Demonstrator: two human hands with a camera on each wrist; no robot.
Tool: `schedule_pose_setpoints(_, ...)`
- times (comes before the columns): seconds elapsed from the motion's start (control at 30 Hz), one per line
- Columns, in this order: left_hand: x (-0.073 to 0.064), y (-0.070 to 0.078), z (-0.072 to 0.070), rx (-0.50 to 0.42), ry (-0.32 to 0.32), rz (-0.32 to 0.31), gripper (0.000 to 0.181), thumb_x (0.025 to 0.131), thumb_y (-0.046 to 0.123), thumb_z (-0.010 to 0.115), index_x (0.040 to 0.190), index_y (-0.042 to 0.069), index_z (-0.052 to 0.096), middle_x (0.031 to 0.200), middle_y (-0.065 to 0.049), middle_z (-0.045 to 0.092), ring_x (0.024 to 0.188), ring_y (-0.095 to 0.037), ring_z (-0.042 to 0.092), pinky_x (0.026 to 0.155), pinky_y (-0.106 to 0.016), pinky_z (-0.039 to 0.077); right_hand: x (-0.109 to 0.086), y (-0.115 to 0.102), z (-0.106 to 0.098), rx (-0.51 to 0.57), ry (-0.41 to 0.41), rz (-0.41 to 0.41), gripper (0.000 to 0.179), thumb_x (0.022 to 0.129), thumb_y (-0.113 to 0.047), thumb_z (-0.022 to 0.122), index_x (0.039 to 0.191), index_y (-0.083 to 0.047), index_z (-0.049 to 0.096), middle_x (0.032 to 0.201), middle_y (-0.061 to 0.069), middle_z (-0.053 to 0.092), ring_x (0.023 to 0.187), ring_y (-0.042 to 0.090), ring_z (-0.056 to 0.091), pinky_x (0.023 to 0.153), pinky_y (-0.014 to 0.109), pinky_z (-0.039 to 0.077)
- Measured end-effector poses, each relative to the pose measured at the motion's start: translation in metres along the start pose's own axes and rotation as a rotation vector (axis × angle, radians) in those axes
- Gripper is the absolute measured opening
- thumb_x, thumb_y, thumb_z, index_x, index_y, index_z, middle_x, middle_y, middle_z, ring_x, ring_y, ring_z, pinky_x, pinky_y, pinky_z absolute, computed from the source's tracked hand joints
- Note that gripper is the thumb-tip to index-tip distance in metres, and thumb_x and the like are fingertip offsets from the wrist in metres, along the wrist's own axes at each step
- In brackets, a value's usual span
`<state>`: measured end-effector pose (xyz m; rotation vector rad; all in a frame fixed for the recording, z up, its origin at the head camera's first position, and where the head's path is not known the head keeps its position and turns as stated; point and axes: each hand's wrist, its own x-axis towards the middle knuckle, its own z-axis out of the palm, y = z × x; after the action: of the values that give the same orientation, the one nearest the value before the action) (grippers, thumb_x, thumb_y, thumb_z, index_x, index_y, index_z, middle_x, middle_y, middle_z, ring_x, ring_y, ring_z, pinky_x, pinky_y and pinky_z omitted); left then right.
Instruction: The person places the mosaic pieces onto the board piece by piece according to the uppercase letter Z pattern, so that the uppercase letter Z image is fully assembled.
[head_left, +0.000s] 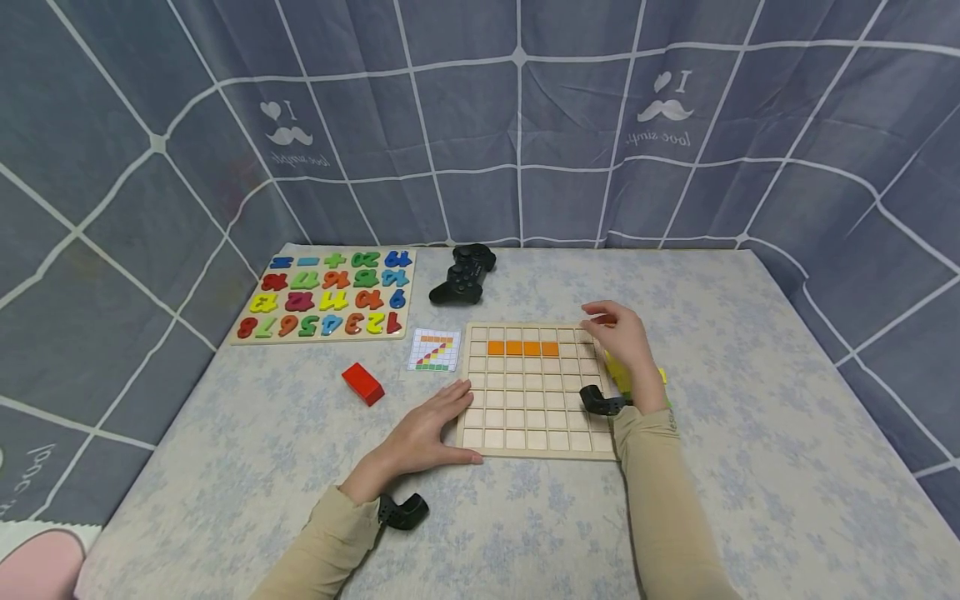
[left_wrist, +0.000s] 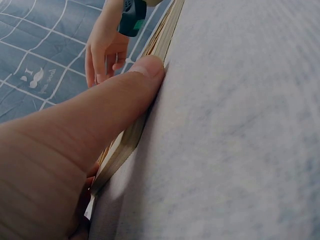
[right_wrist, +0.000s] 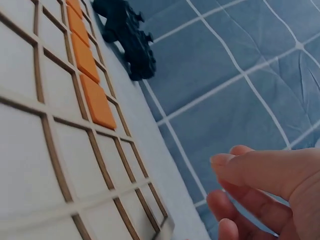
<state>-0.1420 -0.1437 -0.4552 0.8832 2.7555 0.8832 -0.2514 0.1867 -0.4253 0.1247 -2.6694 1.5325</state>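
A wooden grid board [head_left: 536, 439] lies on the table with a short row of several orange tiles [head_left: 532, 348] in its upper cells. My left hand [head_left: 423, 433] steadies its near left corner, fingers on the left side and the thumb [left_wrist: 142, 75] pressed along the front edge. Over the board's far right corner hovers my right hand [head_left: 618, 333], its fingers loosely bent and nothing visible between thumb and fingertips. Partly hidden behind the right wrist are yellow pieces [head_left: 618, 375] beside the board. Left of the board lies a pattern card [head_left: 434, 350] with coloured squares.
A red block [head_left: 363, 384] sits on the table at the left. Behind it is a number puzzle board [head_left: 330, 337] with colourful digits. A black game controller [head_left: 462, 275] lies at the back, before the grey-blue checked curtain [head_left: 480, 125].
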Motion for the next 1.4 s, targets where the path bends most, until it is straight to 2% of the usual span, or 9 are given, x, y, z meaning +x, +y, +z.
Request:
schedule_pose_setpoints(0.13, 0.000, 0.000, 0.000, -0.003, -0.001, -0.001, 0.096, 0.072, 0.056, 0.074, 0.142, 0.000, 0.039, 0.152, -0.008, 0.028, 0.140, -0.019, 0.020, 0.111, -0.041, 0.024, 0.001, 0.006, -0.008, 0.029, 0.079, 0.013, 0.034, 0.092, -0.014, 0.061, 0.124, -0.003, 0.059, 0.123, 0.017, 0.055, 0.108, 0.033, 0.051, 0.085, 0.043, 0.045)
schedule_pose_setpoints(0.27, 0.000, 0.000, 0.001, -0.008, -0.003, -0.009, 0.097, 0.072, 0.057, 0.073, 0.142, 0.001, 0.038, 0.152, -0.007, 0.027, 0.141, -0.019, 0.020, 0.111, -0.041, 0.024, 0.001, 0.010, -0.013, 0.031, 0.139, 0.013, 0.036, 0.092, -0.015, 0.061, 0.126, -0.003, 0.057, 0.123, 0.016, 0.056, 0.106, 0.031, 0.053, 0.070, 0.035, 0.047)
schedule_pose_setpoints(0.33, 0.000, 0.000, 0.000, -0.010, -0.004, -0.011, 0.097, 0.072, 0.058, 0.073, 0.142, 0.001, 0.038, 0.152, -0.007, 0.027, 0.141, -0.019, 0.020, 0.111, -0.041, 0.024, 0.001, 0.012, -0.014, 0.040, 0.167, 0.015, 0.038, 0.091, -0.015, 0.061, 0.128, -0.004, 0.056, 0.124, 0.015, 0.055, 0.106, 0.030, 0.053, 0.069, 0.032, 0.047)
schedule_pose_setpoints(0.5, 0.000, 0.000, 0.000, -0.010, -0.004, -0.014, 0.097, 0.072, 0.058, 0.073, 0.142, 0.001, 0.039, 0.152, -0.007, 0.027, 0.141, -0.019, 0.020, 0.111, -0.041, 0.024, 0.001, 0.017, -0.014, 0.087, 0.216, 0.063, 0.042, 0.090, -0.013, 0.063, 0.130, -0.005, 0.054, 0.127, 0.013, 0.053, 0.109, 0.031, 0.052, 0.084, 0.038, 0.046)
schedule_pose_setpoints(0.6, 0.000, 0.001, 0.000, -0.014, -0.005, -0.015, 0.096, 0.072, 0.057, 0.073, 0.142, 0.001, 0.039, 0.152, -0.007, 0.027, 0.141, -0.019, 0.020, 0.111, -0.041, 0.024, 0.002, 0.022, -0.014, 0.094, 0.220, 0.092, 0.043, 0.090, -0.013, 0.063, 0.132, -0.005, 0.052, 0.129, 0.013, 0.051, 0.111, 0.031, 0.051, 0.088, 0.043, 0.046)
schedule_pose_setpoints(0.77, 0.001, 0.001, 0.000, -0.017, -0.006, -0.018, 0.097, 0.072, 0.057, 0.074, 0.142, 0.001, 0.038, 0.152, -0.007, 0.027, 0.141, -0.018, 0.019, 0.111, -0.041, 0.024, 0.003, 0.030, -0.014, 0.055, 0.211, 0.103, 0.041, 0.092, -0.013, 0.060, 0.132, -0.005, 0.052, 0.129, 0.015, 0.051, 0.110, 0.033, 0.050, 0.087, 0.043, 0.046)
schedule_pose_setpoints(1.03, 0.001, 0.001, 0.000, -0.010, -0.004, -0.015, 0.097, 0.072, 0.057, 0.074, 0.142, 0.000, 0.039, 0.152, -0.007, 0.027, 0.141, -0.019, 0.020, 0.111, -0.041, 0.024, 0.003, 0.035, -0.013, -0.004, 0.140, 0.158, 0.042, 0.093, -0.016, 0.059, 0.133, -0.007, 0.051, 0.132, 0.016, 0.048, 0.106, 0.032, 0.049, 0.070, 0.034, 0.047)
schedule_pose_setpoints(1.27, 0.001, 0.000, 0.000, -0.005, -0.004, -0.015, 0.096, 0.072, 0.057, 0.073, 0.142, 0.001, 0.039, 0.152, -0.007, 0.028, 0.141, -0.019, 0.020, 0.111, -0.041, 0.024, 0.004, 0.038, -0.012, -0.016, 0.112, 0.195, 0.043, 0.091, -0.016, 0.061, 0.133, -0.008, 0.051, 0.134, 0.018, 0.046, 0.107, 0.034, 0.048, 0.080, 0.042, 0.047)
schedule_pose_setpoints(1.4, 0.001, 0.000, 0.000, -0.006, -0.006, -0.013, 0.097, 0.072, 0.058, 0.073, 0.142, 0.001, 0.038, 0.152, -0.007, 0.027, 0.141, -0.019, 0.020, 0.111, -0.041, 0.024, 0.006, 0.038, -0.012, -0.053, 0.120, 0.211, 0.043, 0.091, -0.016, 0.061, 0.132, -0.007, 0.052, 0.127, 0.019, 0.050, 0.102, 0.033, 0.050, 0.077, 0.039, 0.046)
